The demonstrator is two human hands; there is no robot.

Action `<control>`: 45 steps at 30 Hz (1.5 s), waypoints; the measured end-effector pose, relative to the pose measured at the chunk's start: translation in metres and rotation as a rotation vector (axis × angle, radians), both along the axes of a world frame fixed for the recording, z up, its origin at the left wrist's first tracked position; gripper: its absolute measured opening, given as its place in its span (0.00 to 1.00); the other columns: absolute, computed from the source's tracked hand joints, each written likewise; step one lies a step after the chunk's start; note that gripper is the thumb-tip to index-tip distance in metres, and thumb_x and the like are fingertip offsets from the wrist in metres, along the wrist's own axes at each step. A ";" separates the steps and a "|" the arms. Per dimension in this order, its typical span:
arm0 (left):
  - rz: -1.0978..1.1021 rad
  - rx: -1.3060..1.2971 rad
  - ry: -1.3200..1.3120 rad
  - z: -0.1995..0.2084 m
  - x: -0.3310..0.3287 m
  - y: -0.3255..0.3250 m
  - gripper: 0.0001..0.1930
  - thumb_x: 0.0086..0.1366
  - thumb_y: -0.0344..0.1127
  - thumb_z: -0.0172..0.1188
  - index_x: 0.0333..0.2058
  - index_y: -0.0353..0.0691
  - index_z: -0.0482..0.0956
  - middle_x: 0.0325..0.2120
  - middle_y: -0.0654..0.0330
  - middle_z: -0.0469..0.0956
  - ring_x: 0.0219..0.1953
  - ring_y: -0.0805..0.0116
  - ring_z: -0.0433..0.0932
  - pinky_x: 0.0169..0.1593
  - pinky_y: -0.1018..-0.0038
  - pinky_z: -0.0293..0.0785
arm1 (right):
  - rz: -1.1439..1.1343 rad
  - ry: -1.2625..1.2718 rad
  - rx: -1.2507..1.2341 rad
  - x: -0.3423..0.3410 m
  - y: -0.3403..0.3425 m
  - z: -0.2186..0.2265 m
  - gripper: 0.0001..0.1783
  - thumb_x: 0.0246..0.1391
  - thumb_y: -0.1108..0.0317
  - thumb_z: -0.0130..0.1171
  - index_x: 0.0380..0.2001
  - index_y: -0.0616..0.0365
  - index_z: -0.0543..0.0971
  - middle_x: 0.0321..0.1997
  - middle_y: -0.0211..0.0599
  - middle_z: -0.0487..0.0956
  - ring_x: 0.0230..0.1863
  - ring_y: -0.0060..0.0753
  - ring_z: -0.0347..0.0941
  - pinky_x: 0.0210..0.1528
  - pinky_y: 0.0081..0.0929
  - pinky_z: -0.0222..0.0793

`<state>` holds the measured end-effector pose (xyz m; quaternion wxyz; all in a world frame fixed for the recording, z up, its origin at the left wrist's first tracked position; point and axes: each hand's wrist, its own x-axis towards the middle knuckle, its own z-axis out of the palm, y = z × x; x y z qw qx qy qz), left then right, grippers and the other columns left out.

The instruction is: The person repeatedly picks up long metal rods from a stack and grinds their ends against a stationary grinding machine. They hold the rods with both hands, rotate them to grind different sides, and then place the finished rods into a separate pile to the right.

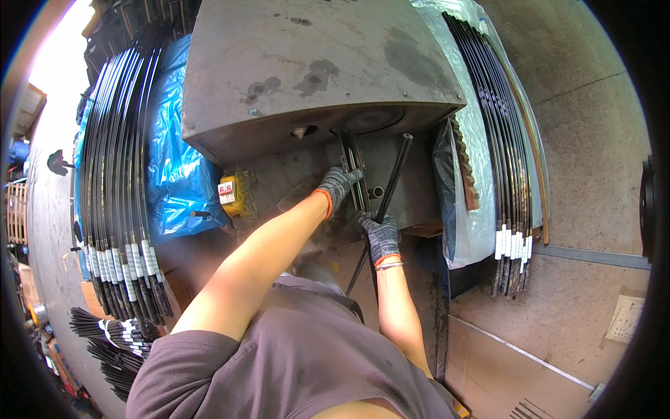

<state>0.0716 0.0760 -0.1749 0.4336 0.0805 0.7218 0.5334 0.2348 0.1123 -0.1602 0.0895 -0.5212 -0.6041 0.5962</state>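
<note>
Both my hands wear grey knit gloves with orange cuffs. My left hand is closed at a narrow pair of metal bars that runs out from the front of a large grey metal housing. Nearer to my body and to the right, my right hand is wrapped round a long black tube. This tube slants up to the right, its upper end below the housing's lower edge. Between the hands, a short round pipe end faces up. My right fingertips are partly hidden behind the bars.
Many black rods with white-wrapped ends lie on blue plastic sheeting at the left. Another row of black rods rests on clear plastic at the right, beside a notched rusty bar. A yellow switch box sits left of my hands.
</note>
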 end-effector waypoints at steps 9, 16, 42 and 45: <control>0.004 0.018 -0.027 0.006 0.003 0.001 0.19 0.53 0.47 0.60 0.31 0.34 0.79 0.23 0.55 0.78 0.26 0.65 0.74 0.33 0.67 0.68 | -0.057 0.105 -0.197 0.020 0.003 0.001 0.07 0.47 0.69 0.60 0.29 0.60 0.77 0.26 0.29 0.75 0.24 0.21 0.67 0.27 0.20 0.64; 0.019 -0.030 -0.004 0.004 0.001 0.001 0.19 0.52 0.48 0.61 0.30 0.34 0.79 0.23 0.55 0.78 0.26 0.64 0.74 0.33 0.67 0.68 | -0.147 0.187 -0.225 0.015 0.001 -0.002 0.06 0.41 0.74 0.62 0.26 0.59 0.76 0.23 0.27 0.74 0.25 0.22 0.68 0.29 0.20 0.63; 0.006 -0.045 -0.168 -0.013 -0.009 0.006 0.29 0.50 0.56 0.61 0.34 0.31 0.76 0.33 0.48 0.75 0.36 0.58 0.72 0.41 0.61 0.64 | -0.124 0.110 -0.173 0.008 -0.001 0.006 0.06 0.40 0.72 0.63 0.24 0.58 0.76 0.22 0.27 0.73 0.23 0.21 0.65 0.27 0.21 0.62; 0.033 -0.019 -0.144 -0.009 -0.007 0.007 0.29 0.50 0.57 0.60 0.34 0.31 0.76 0.32 0.50 0.75 0.35 0.60 0.71 0.39 0.61 0.65 | -0.133 0.082 -0.127 0.005 -0.002 0.012 0.06 0.40 0.71 0.64 0.23 0.57 0.76 0.21 0.27 0.73 0.22 0.21 0.64 0.26 0.22 0.61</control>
